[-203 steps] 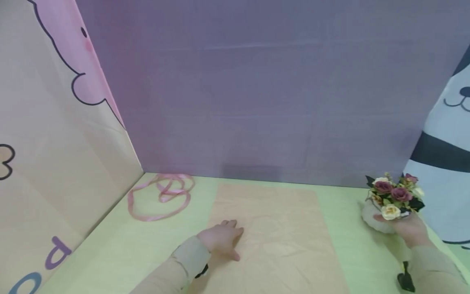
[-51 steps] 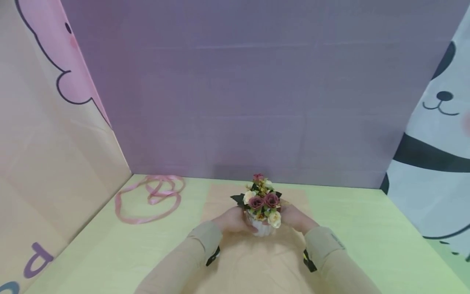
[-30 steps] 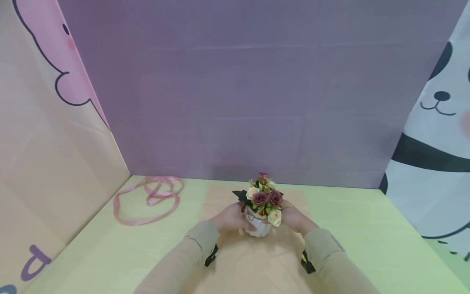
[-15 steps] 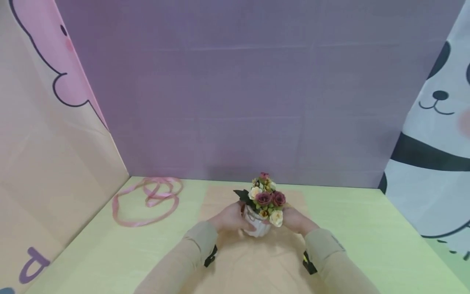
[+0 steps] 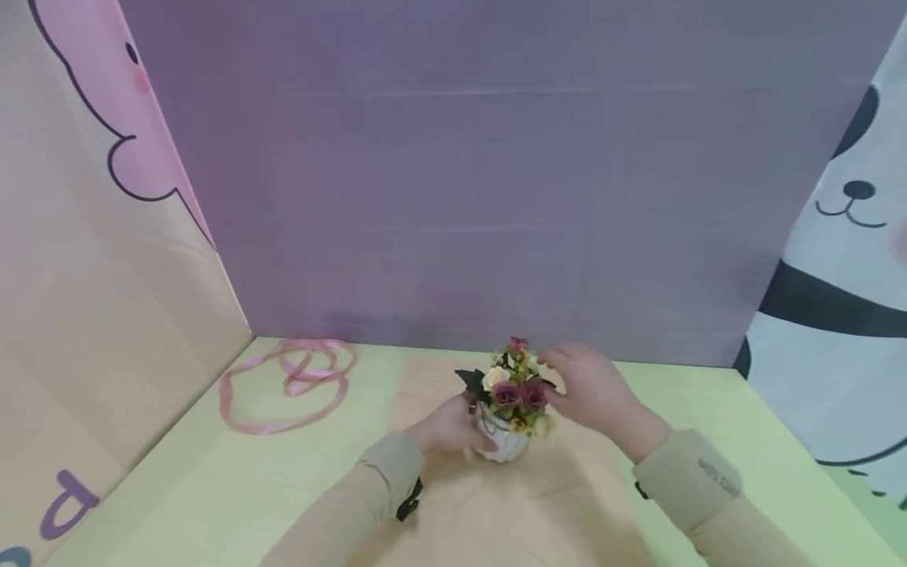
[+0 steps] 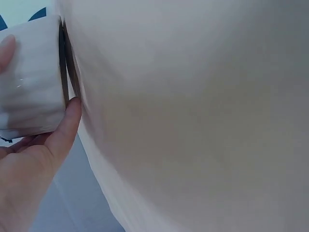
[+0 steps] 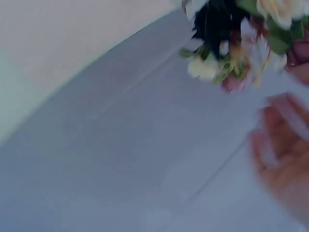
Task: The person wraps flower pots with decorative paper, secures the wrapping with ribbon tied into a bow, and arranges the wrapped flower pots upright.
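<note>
Peach sheet lay under the flowerpot, apparently as a base. Left hand gripped the pot, presumably steadying it; right hand, fingers loosely bent, held nothing beside the blooms, contact unclear.

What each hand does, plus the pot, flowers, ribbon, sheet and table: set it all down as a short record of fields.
Left hand: holds the pot from its left side
Right hand: raised at the right of the flowers; contact unclear
Pot: white, over the sheet
Flowers: purple-red and cream, with dark leaves, in the pot
Ribbon: pink, loosely looped, far left of the table
Sheet: peach, on the table
Table: pale green
</note>
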Demonstrator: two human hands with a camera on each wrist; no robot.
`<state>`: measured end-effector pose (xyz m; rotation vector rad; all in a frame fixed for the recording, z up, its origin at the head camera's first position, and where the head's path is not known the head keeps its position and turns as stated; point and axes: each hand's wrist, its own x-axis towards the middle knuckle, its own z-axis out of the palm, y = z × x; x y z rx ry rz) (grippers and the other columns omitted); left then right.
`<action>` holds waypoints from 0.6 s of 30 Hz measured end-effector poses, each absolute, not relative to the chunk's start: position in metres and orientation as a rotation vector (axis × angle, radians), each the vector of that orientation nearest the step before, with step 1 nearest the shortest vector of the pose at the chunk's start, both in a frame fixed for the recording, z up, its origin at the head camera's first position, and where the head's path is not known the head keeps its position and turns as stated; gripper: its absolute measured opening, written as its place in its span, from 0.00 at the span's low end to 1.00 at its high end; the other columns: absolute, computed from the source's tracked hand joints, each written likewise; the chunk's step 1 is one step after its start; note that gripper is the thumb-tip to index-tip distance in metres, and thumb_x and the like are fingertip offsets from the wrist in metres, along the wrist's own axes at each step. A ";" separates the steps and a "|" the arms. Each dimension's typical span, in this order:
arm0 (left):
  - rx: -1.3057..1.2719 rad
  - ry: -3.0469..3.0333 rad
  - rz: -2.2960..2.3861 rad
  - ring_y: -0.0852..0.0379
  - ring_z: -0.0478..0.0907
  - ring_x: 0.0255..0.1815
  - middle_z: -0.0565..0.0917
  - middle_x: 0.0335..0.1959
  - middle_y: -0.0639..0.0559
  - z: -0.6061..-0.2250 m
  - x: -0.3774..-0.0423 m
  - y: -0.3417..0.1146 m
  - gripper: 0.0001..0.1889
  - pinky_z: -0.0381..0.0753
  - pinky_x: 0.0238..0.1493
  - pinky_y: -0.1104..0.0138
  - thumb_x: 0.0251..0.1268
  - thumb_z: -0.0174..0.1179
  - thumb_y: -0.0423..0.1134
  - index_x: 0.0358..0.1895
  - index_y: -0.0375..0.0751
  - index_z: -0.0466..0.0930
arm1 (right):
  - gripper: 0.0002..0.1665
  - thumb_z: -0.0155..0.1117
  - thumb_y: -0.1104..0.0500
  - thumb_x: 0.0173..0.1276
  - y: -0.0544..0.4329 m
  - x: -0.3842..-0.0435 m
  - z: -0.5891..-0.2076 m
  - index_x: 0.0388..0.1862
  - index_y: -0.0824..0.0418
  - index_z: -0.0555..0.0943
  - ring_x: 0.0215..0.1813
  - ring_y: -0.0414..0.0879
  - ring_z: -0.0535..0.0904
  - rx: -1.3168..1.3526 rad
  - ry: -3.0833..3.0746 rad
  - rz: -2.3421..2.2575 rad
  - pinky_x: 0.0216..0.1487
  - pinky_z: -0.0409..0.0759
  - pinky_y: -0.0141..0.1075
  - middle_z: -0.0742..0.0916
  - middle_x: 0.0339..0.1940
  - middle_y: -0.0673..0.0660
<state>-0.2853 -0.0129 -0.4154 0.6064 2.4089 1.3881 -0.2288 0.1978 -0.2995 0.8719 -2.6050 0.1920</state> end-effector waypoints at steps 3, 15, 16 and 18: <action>0.586 2.400 1.402 0.46 0.73 0.59 0.74 0.60 0.40 -0.415 -0.284 -0.012 0.46 0.71 0.63 0.55 0.40 0.75 0.35 0.66 0.29 0.60 | 0.15 0.69 0.65 0.45 0.181 -0.223 -0.304 0.35 0.60 0.81 0.37 0.45 0.77 1.216 -2.201 0.064 0.41 0.79 0.40 0.83 0.33 0.51; 0.626 2.422 1.416 0.46 0.71 0.60 0.72 0.62 0.40 -0.414 -0.283 -0.011 0.45 0.71 0.62 0.54 0.45 0.75 0.36 0.67 0.30 0.60 | 0.32 0.72 0.50 0.54 0.148 -0.223 -0.333 0.61 0.45 0.76 0.66 0.46 0.69 1.074 -2.297 -1.040 0.71 0.59 0.50 0.78 0.62 0.44; 0.619 2.425 1.411 0.46 0.71 0.60 0.72 0.63 0.41 -0.413 -0.283 -0.012 0.45 0.71 0.62 0.54 0.45 0.75 0.36 0.68 0.30 0.60 | 0.35 0.72 0.50 0.54 0.147 -0.225 -0.334 0.63 0.43 0.74 0.67 0.46 0.68 1.043 -2.321 -1.085 0.71 0.57 0.50 0.77 0.64 0.44; 0.628 2.415 1.415 0.47 0.71 0.60 0.72 0.63 0.42 -0.413 -0.283 -0.012 0.46 0.71 0.62 0.54 0.45 0.75 0.37 0.69 0.32 0.59 | 0.36 0.72 0.50 0.55 0.144 -0.229 -0.335 0.64 0.42 0.73 0.68 0.46 0.67 1.013 -2.335 -1.117 0.72 0.56 0.51 0.76 0.64 0.44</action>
